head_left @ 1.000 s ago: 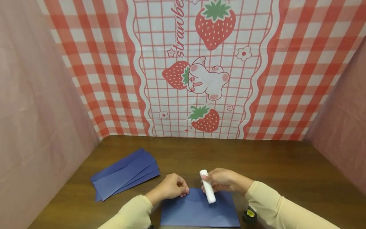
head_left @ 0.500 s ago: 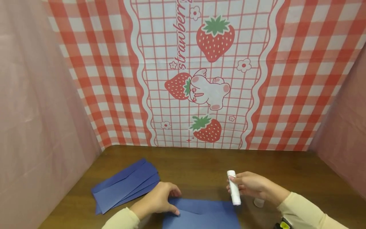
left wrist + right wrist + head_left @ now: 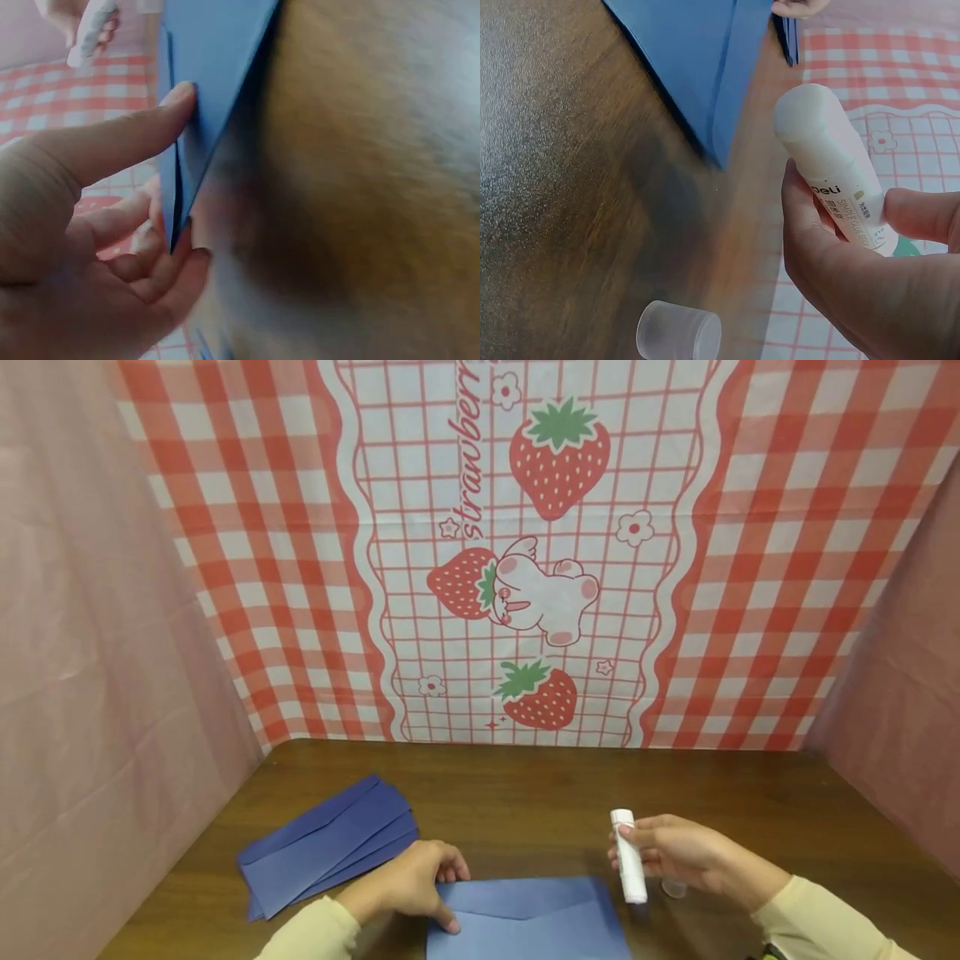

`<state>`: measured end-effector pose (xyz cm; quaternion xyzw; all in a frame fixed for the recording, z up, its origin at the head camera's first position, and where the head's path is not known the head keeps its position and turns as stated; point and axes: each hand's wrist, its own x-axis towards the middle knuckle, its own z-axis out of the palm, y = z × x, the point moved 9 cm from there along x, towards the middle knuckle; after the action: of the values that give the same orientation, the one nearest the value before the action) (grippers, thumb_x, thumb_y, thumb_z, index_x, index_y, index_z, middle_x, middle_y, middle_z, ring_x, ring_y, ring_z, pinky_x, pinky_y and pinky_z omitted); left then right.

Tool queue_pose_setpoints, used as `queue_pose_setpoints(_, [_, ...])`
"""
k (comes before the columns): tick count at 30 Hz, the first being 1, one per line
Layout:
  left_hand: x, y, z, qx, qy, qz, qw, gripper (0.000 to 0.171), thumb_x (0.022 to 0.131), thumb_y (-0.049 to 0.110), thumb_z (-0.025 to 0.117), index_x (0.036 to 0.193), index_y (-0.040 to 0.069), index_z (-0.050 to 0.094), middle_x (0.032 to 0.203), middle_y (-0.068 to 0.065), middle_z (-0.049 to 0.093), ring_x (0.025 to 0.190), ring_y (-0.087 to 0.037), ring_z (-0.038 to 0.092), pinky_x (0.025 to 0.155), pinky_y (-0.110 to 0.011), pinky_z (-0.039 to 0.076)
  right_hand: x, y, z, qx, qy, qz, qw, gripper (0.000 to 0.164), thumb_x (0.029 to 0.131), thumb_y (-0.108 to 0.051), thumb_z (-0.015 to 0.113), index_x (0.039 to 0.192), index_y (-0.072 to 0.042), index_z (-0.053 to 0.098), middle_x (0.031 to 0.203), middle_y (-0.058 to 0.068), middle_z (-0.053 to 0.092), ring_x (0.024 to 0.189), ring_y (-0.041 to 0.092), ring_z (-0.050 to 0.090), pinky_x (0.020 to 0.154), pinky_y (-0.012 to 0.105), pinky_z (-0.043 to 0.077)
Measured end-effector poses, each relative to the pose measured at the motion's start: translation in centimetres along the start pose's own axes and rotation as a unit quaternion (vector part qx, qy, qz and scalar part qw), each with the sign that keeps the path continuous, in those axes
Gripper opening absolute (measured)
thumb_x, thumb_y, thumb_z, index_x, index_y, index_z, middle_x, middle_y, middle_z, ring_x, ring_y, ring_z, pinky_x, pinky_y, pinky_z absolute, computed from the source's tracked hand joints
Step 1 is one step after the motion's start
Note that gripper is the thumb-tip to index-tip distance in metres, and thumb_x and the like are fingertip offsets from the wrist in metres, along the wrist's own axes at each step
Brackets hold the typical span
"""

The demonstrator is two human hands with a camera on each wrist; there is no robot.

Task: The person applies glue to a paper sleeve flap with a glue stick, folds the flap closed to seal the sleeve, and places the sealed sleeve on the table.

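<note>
A blue envelope (image 3: pixel 528 927) lies in front of me, its pointed flap folded over the body. My left hand (image 3: pixel 412 877) holds its upper left corner; in the left wrist view the thumb (image 3: pixel 161 124) presses the face while the fingers curl at the edge. My right hand (image 3: pixel 693 852) grips an uncapped white glue stick (image 3: pixel 628 857) to the right of the envelope, tilted with its glue end downward. Printed lettering shows on the glue stick (image 3: pixel 847 202) in the right wrist view. Its clear cap (image 3: pixel 676 330) stands on the table, partly behind the right hand in the head view.
Several more blue envelopes (image 3: pixel 322 852) lie fanned out on the brown wooden table (image 3: pixel 510 802), left of my left hand. A red-and-white strawberry cloth (image 3: pixel 555 568) hangs at the back, and pink cloth (image 3: pixel 97 652) hangs at both sides.
My right hand has carried the glue stick from over the envelope to its right side. The left hand has shifted from the top edge to hold the left corner. The head view has tilted slightly.
</note>
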<state>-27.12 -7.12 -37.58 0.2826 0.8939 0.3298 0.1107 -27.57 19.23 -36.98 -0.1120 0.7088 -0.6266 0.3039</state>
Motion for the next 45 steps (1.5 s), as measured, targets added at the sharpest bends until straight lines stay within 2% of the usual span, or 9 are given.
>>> queue_pose_setpoints(5, [-0.6,-1.0,0.0,-0.091,-0.031,-0.057,0.9937,0.028,0.06,-0.002,0.085,0.079,0.003,0.065,0.071,0.003,0.059,0.066,-0.006,0.051,0.059,-0.017,0.041,0.0,0.2,0.0,-0.002,-0.001,-0.004,1.0,0.047,0.102,-0.025,0.043,0.125,0.015,0.044,0.105,0.002,0.064,0.097,0.01,0.063,0.088,0.028,0.053])
queue_pose_setpoints(9, [-1.4,-1.8,-0.1,-0.188,-0.06,-0.089,0.9763,0.022,0.068,-0.009,0.073,0.087,-0.004,0.065,0.075,-0.003,0.066,0.069,-0.007,0.056,0.061,-0.017,0.044,0.0,0.3,0.2,0.01,-0.01,-0.011,1.0,0.042,0.102,-0.025,0.043,0.122,0.012,0.047,0.104,0.001,0.065,0.097,0.01,0.063,0.088,0.028,0.053])
queue_pose_setpoints(15, [-3.3,-3.7,-0.6,-0.249,-0.066,-0.124,0.9583,0.027,0.073,-0.004,0.067,0.099,-0.002,0.065,0.081,0.002,0.07,0.069,-0.005,0.057,0.056,-0.017,0.041,0.1,0.6,0.5,0.02,-0.021,-0.015,0.999,0.04,0.102,-0.024,0.045,0.12,0.011,0.05,0.103,0.0,0.066,0.097,0.01,0.064,0.087,0.028,0.054])
queue_pose_setpoints(21, [-5.6,-6.5,-3.1,-0.28,-0.005,-0.146,0.9488,0.03,0.076,0.001,0.067,0.106,-0.004,0.062,0.082,0.002,0.068,0.072,-0.007,0.059,0.061,-0.02,0.047,0.1,1.0,0.8,0.021,-0.023,-0.01,0.999,0.047,0.102,-0.024,0.045,0.124,0.017,0.045,0.105,0.001,0.066,0.098,0.01,0.064,0.089,0.029,0.054])
queue_pose_setpoints(26, [-8.2,-9.7,-7.4,-0.23,0.093,-0.219,0.9435,0.037,0.082,0.008,0.064,0.117,-0.004,0.058,0.101,-0.007,0.067,0.093,-0.018,0.062,0.078,-0.037,0.054,0.1,1.1,0.8,0.026,-0.024,-0.011,0.999,0.046,0.102,-0.024,0.045,0.123,0.016,0.046,0.105,0.001,0.067,0.098,0.01,0.064,0.089,0.028,0.054])
queue_pose_setpoints(29, [-9.7,-11.6,-10.2,-0.21,0.163,-0.265,0.927,0.043,0.085,0.011,0.061,0.124,-0.005,0.053,0.114,-0.014,0.063,0.103,-0.021,0.059,0.084,-0.039,0.052,0.2,1.1,0.8,0.032,-0.025,-0.017,0.999,0.044,0.102,-0.024,0.045,0.122,0.015,0.047,0.104,0.001,0.067,0.098,0.01,0.064,0.089,0.028,0.054])
queue_pose_setpoints(33, [-11.2,-13.9,-12.7,-0.219,0.235,-0.302,0.8977,0.051,0.083,0.012,0.062,0.129,-0.007,0.05,0.118,-0.017,0.06,0.091,-0.013,0.059,0.075,-0.027,0.053,0.4,1.1,1.0,0.032,-0.026,-0.016,0.999,0.046,0.102,-0.024,0.045,0.124,0.016,0.045,0.105,0.002,0.066,0.099,0.01,0.064,0.09,0.028,0.054])
queue_pose_setpoints(37, [-12.5,-15.7,-13.6,-0.218,0.262,-0.328,0.8808,0.054,0.081,0.011,0.063,0.13,-0.008,0.051,0.119,-0.021,0.057,0.082,-0.006,0.055,0.065,-0.02,0.051,0.6,1.0,1.2,0.028,-0.027,-0.015,0.999,0.049,0.102,-0.025,0.045,0.125,0.019,0.042,0.106,0.002,0.066,0.099,0.01,0.064,0.09,0.028,0.054])
queue_pose_setpoints(45, [-14.0,-18.0,-13.8,-0.191,0.257,-0.349,0.8808,0.057,0.081,0.012,0.061,0.132,-0.011,0.048,0.136,-0.035,0.042,0.104,-0.029,0.056,0.07,-0.023,0.05,0.7,0.8,1.3,0.028,-0.025,-0.012,0.999,0.05,0.102,-0.024,0.045,0.126,0.02,0.042,0.106,0.002,0.066,0.099,0.01,0.064,0.09,0.028,0.053])
